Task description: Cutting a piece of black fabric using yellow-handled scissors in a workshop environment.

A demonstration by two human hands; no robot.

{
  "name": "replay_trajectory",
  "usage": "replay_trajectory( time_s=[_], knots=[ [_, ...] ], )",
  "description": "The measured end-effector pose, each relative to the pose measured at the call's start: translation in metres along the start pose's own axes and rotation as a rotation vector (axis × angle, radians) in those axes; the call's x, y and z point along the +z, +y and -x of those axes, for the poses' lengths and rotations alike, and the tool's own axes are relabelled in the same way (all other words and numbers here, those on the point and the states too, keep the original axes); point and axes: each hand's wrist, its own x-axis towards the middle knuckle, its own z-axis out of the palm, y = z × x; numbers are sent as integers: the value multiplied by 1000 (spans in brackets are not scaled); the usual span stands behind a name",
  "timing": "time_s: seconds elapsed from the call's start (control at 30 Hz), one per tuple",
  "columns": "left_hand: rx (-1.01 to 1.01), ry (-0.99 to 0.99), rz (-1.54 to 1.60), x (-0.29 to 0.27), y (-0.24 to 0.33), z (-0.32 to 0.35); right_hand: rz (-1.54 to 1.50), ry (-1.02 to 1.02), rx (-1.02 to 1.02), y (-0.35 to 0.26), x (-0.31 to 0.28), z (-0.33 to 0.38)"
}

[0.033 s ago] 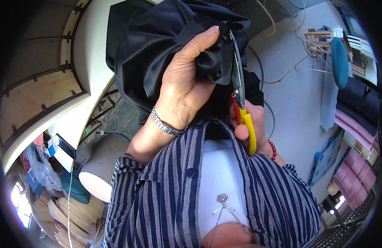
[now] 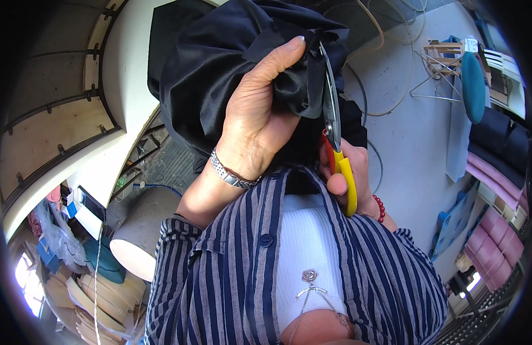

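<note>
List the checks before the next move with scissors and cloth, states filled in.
1. Scissors held by their handles in the right hand: ok.
2. Black cloth gripped by the left hand: ok, thumb on top.
3. Left thumb off the blades: ok, it lies to their left.
4. Other left fingers clear of the blades: cannot tell, mostly hidden.
5. Red bracelet clear of the blades: ok, on the right wrist.

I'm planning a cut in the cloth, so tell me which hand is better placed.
Probably the right hand: it holds the scissors by the black cloth. The left hand is occupied gripping that cloth.
</note>
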Motion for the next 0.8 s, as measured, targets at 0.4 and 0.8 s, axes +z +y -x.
replay_trajectory(
  time_s=[0.4, 0.8],
  knots=[
    [-21, 25, -16, 2, 1, 1, -12, -69, 14, 2, -1, -1],
    [-8, 14, -33, 2, 3, 2, 1, -92, 24, 0, -2, -1]
  ],
)
